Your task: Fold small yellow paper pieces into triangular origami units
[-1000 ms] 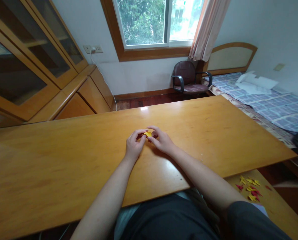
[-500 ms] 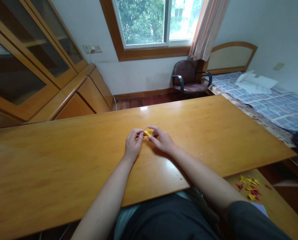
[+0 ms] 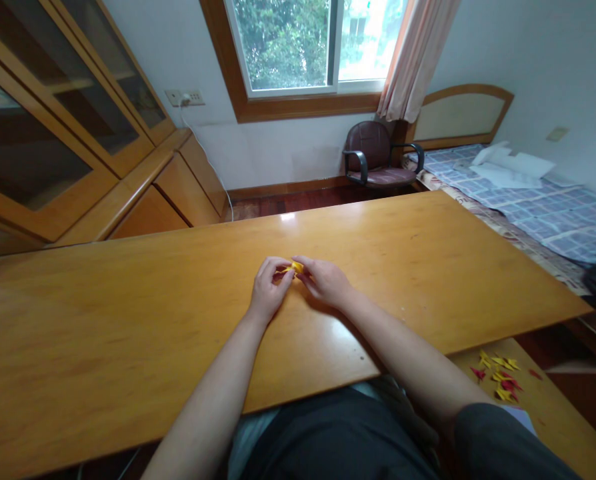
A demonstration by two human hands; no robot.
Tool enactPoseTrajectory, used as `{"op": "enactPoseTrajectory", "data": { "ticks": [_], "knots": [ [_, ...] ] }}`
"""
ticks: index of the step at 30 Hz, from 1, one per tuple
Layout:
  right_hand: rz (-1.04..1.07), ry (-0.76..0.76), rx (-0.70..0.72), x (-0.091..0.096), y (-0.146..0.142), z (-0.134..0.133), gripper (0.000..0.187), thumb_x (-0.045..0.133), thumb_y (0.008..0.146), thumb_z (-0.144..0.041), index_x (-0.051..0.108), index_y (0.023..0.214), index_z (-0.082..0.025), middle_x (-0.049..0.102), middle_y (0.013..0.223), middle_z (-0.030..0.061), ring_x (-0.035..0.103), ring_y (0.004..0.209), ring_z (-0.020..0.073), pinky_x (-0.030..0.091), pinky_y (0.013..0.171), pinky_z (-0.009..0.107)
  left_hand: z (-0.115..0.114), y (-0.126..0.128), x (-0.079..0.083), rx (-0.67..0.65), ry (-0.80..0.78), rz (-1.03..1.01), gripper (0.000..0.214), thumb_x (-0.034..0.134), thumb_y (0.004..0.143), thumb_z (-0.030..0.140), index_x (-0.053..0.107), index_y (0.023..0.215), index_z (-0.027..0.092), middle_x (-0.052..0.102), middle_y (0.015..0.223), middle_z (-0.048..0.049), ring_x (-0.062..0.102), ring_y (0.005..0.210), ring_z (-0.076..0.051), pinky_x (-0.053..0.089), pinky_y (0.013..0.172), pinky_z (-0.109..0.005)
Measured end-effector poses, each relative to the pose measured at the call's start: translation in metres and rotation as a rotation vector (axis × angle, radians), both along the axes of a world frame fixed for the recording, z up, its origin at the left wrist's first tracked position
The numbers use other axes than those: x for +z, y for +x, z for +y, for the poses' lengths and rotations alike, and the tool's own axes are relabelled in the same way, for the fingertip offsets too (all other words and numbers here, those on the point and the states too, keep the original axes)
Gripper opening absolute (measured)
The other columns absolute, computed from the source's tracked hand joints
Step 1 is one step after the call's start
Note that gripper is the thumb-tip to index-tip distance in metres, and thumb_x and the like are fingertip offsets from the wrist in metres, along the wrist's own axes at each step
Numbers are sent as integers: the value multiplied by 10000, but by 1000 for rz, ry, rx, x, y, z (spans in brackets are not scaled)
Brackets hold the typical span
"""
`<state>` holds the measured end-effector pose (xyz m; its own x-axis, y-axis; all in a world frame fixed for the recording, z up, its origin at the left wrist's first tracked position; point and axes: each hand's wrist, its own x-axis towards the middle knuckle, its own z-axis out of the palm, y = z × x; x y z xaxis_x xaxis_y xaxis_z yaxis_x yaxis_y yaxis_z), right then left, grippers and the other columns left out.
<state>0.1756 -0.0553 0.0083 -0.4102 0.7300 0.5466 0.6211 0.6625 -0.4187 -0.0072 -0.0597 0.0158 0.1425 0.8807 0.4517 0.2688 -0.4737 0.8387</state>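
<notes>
A small yellow origami crane [image 3: 297,267] is pinched between both hands, just above the table [image 3: 128,333]. My left hand [image 3: 269,283] grips it from the left, thumb and fingers closed on it; a thin yellow point shows beneath those fingers. From the right, my right hand [image 3: 325,278] holds its other side with bent fingers and thumb. Much of the folded paper is hidden behind the fingertips.
At lower right, a lower wooden surface [image 3: 568,427] bears several yellow and red folded paper pieces [image 3: 503,377]. Beyond the table stand a brown armchair [image 3: 378,157] and a bed [image 3: 538,207]. A glass-door cabinet [image 3: 93,133] stands at left.
My hands have drawn closer together around the yellow origami crane. The left thumb has moved right onto it, and the right fingers have come down against it.
</notes>
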Motion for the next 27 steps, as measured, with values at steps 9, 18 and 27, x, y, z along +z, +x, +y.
{"op": "enactPoseTrajectory", "data": {
  "ticks": [9, 18, 27],
  "knots": [
    [-49, 79, -6, -5, 2, 3, 413, 489, 976, -282, 416, 1378, -223, 714, 926, 67, 657, 784, 185, 478, 708, 274, 4, 1, -4, 8, -149, -144, 176, 656, 842, 325, 636, 935, 176, 651, 896, -36, 679, 802, -158, 569, 765, -296],
    [14, 5, -37, -1, 2, 1, 397, 497, 971, -311, 449, 1351, -206, 712, 953, 79, 661, 805, 181, 487, 725, 273, 3, -1, -4, 47, -99, -99, 188, 661, 839, 340, 653, 929, 175, 666, 866, -38, 672, 797, -158, 549, 760, -286],
    [205, -175, -60, 8, -3, -2, 285, 535, 944, -324, 562, 1198, -197, 711, 944, 74, 658, 756, 158, 495, 692, 253, -1, 1, 4, 99, 75, 98, 173, 621, 874, 341, 669, 958, 198, 670, 910, -34, 639, 841, -147, 538, 766, -276]
  ]
}}
